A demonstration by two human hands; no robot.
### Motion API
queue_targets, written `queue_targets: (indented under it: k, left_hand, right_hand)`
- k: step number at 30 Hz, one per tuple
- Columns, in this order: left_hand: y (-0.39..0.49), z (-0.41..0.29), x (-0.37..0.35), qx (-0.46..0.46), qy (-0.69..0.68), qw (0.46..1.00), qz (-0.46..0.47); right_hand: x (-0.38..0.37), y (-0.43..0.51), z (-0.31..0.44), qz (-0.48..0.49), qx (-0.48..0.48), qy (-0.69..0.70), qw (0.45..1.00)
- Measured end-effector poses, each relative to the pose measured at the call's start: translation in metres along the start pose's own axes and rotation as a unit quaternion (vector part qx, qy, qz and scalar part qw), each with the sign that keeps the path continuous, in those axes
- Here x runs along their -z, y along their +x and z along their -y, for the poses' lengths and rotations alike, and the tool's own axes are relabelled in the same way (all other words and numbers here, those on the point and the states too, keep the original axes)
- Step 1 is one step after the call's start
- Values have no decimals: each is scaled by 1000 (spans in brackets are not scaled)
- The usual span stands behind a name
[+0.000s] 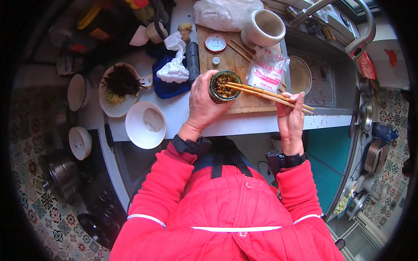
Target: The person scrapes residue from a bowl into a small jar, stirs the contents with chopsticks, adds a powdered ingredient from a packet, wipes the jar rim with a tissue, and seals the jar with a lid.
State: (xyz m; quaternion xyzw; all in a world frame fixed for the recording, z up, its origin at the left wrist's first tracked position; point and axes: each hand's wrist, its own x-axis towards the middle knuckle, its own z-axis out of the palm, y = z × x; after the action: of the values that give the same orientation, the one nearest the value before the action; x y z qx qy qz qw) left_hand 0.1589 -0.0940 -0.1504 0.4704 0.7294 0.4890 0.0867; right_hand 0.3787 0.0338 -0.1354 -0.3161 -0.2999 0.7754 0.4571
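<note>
My left hand (204, 101) is wrapped around an open glass jar (214, 93) and holds it over the front edge of a wooden cutting board (249, 106). Chopped brown and yellowish food (224, 87) fills the jar. A pair of wooden chopsticks (271, 95) is in my right hand (291, 109), their tips at the food inside the jar mouth. Behind the jar, a red-rimmed metal lid (215, 43) lies upturned on the board. A small white cap (216, 60) is near it. A plastic seasoning pouch (266, 70) with printing lies just beyond the chopsticks.
A stone mortar (266, 27) stands at the board's back, a dark pestle (192, 58) along its left edge. Left are a white bowl (143, 114) and a plate (112, 109) of dark shreds. Right is a sink (339, 94) with a faucet (359, 45) above.
</note>
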Motion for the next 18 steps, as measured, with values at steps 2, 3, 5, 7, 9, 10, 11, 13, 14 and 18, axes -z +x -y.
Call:
queue_targets:
  k: [2,3,5,7,9,10,11,13,14,18]
  left_hand:
    - [0,0,0,3,-10,1000,-3]
    - [0,1,0,5,-6,1000,-3]
    - [0,1,0,1,-2,1000,-9]
    - [-1,2,0,12,-7,1000,-4]
    - [-2,2,-2,14,-12,1000,-7]
    - [-2,2,-3,10,-11,1000,-12]
    - [-3,3,-4,3,-11,1000,-20]
    - [-5,2,-8,24,5,999,-25]
    - [-6,1,-11,28,13,999,-36]
    - [-11,0,-24,11,24,995,-99]
  right_hand:
    - [7,-5,15,-9,16,-14,1000]
    - [9,-7,23,-28,22,-19,999]
    - [10,-12,39,-49,37,-3,998]
    - [4,-16,48,-22,24,4,999]
    - [-8,-17,41,-19,24,17,999]
    - [-16,-15,29,-20,11,53,998]
    - [-25,-13,14,-3,-17,89,996]
    - [-40,-10,-21,2,-51,116,992]
    - [-47,-9,-36,-15,-57,140,988]
    - [-56,-9,-69,-43,-67,153,985]
